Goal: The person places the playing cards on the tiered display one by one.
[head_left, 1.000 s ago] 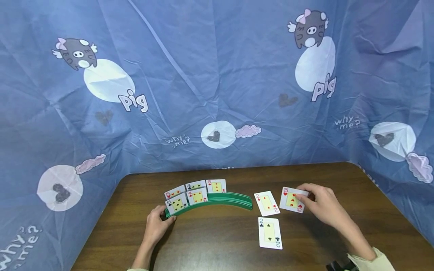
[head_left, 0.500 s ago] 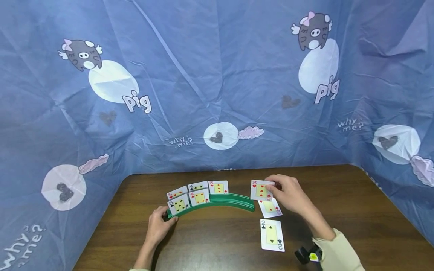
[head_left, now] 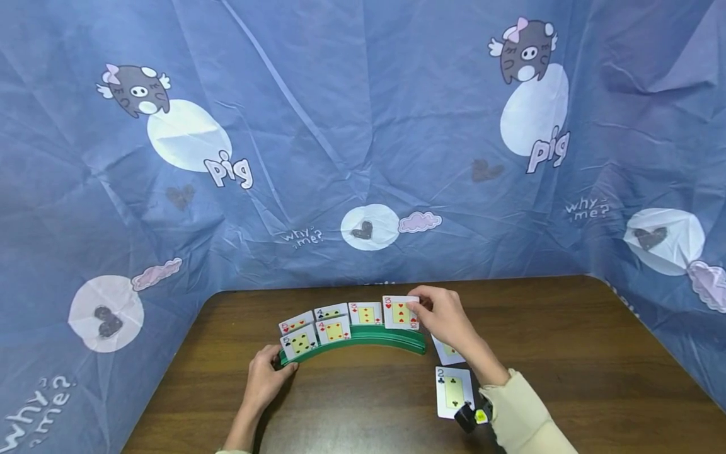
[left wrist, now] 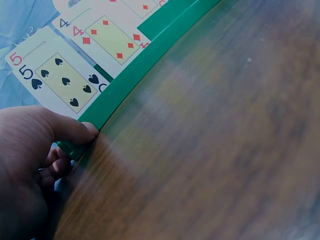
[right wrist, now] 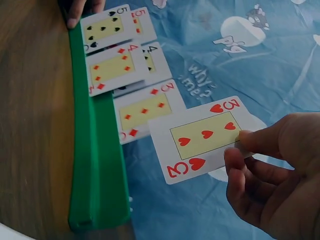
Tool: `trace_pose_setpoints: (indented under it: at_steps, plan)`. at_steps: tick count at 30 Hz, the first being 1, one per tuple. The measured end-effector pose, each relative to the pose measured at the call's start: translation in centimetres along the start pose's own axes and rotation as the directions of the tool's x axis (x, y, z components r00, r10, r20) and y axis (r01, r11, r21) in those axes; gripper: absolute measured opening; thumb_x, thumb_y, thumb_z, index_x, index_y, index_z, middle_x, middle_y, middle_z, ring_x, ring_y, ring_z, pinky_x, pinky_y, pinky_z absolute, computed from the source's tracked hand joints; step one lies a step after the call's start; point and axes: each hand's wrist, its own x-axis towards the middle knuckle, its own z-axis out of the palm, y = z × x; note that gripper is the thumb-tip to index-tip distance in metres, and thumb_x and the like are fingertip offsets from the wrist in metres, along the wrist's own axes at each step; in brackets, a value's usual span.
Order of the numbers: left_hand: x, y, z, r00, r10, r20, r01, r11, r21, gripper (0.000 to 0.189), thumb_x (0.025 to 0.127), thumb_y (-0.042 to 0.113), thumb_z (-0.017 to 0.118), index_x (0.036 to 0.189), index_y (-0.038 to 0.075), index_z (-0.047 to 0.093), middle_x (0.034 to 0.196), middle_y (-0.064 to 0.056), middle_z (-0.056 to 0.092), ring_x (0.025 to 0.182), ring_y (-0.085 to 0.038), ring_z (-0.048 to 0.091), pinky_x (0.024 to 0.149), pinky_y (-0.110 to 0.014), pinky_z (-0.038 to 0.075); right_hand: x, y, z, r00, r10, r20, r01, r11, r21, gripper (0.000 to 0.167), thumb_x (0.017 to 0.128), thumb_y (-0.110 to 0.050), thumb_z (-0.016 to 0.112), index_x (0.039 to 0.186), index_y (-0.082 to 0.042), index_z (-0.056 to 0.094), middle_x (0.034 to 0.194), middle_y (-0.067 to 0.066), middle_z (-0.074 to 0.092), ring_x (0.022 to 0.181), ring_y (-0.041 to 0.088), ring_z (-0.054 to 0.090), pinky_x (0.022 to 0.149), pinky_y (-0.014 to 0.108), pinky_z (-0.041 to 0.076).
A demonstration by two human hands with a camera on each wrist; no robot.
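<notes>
My right hand (head_left: 445, 315) pinches the three of hearts (right wrist: 202, 137) by its right edge, holding it over the right part of the curved green card holder (head_left: 391, 337). The left hand (head_left: 265, 376) grips the holder's left end, thumb on its near side in the left wrist view. Standing in the rear slot are the five of hearts (head_left: 295, 322), a black four (head_left: 331, 311) and the three of diamonds (head_left: 365, 313). In the front slot stand the five of spades (left wrist: 59, 75) and four of diamonds (left wrist: 107, 40).
Right of the holder the two of clubs (head_left: 450, 388) lies face up on the wooden table (head_left: 351, 403). Above it is the two of diamonds (head_left: 447, 351), partly covered by the right forearm. A blue printed cloth (head_left: 306, 126) hangs behind the table.
The right hand has carried the three of hearts leftward, from right of the two of diamonds to over the holder beside the three of diamonds. The left hand stays on the holder's end.
</notes>
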Motion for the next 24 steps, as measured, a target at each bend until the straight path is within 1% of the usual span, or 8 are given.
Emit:
trace_pose_setpoints:
  at_steps: [4, 8, 14, 19, 24]
  plan:
    - [0.0, -0.1, 0.0, 1.000, 0.000, -0.002, 0.000, 1.000, 0.001, 0.028, 0.075, 0.005, 0.080, 0.101, -0.002, 0.072, 0.092, -0.011, 0.065, 0.087, -0.021, 0.052, 0.077, -0.031, 0.037, 0.4, -0.4, 1.1, 1.000, -0.005, 0.001, 0.005, 1.000, 0.015, 0.011, 0.092, -0.010, 0.068, 0.100, -0.008, 0.075, 0.081, 0.004, 0.068, 0.072, 0.012, 0.054, 0.064, 0.023, 0.043]
    - [-0.1, -0.1, 0.0, 1.000, 0.001, -0.002, -0.001, 1.000, 0.000, 0.029, 0.075, 0.005, 0.080, 0.101, -0.002, 0.072, 0.093, -0.012, 0.066, 0.088, -0.021, 0.053, 0.077, -0.031, 0.038, 0.7, -0.6, 2.2, 1.000, -0.017, -0.017, 0.017, 1.000, 0.022, 0.010, 0.091, -0.011, 0.069, 0.099, -0.008, 0.075, 0.080, 0.003, 0.070, 0.071, 0.010, 0.056, 0.066, 0.023, 0.045]
    - [-0.1, 0.0, 0.0, 1.000, 0.015, -0.012, -0.015, 1.000, -0.010, 0.029, 0.074, 0.005, 0.080, 0.101, -0.002, 0.072, 0.093, -0.012, 0.067, 0.087, -0.020, 0.053, 0.077, -0.030, 0.038, 0.9, -0.6, 3.8, 0.999, -0.019, -0.031, 0.021, 0.998, 0.060, 0.009, 0.089, -0.010, 0.071, 0.097, -0.008, 0.075, 0.080, 0.004, 0.072, 0.068, 0.006, 0.059, 0.066, 0.021, 0.046]
    - [-0.1, -0.1, 0.0, 0.999, 0.036, -0.028, -0.037, 0.999, -0.014, 0.029, 0.072, 0.004, 0.081, 0.099, -0.002, 0.072, 0.091, -0.012, 0.067, 0.085, -0.019, 0.053, 0.075, -0.030, 0.039, 1.0, -0.7, 5.1, 0.999, -0.023, -0.047, 0.026, 0.997, 0.066, 0.007, 0.088, -0.009, 0.072, 0.094, -0.009, 0.076, 0.079, 0.004, 0.073, 0.069, 0.007, 0.058, 0.067, 0.021, 0.046]
    - [0.0, -0.2, 0.1, 0.999, 0.025, -0.020, -0.025, 1.000, -0.006, 0.029, 0.073, 0.005, 0.080, 0.100, -0.001, 0.072, 0.092, -0.011, 0.066, 0.086, -0.019, 0.052, 0.076, -0.030, 0.038, 1.0, -0.6, 6.3, 0.998, -0.015, -0.062, 0.021, 0.996, 0.088, 0.008, 0.088, -0.008, 0.072, 0.095, -0.007, 0.076, 0.080, 0.005, 0.073, 0.069, 0.007, 0.059, 0.066, 0.022, 0.047]
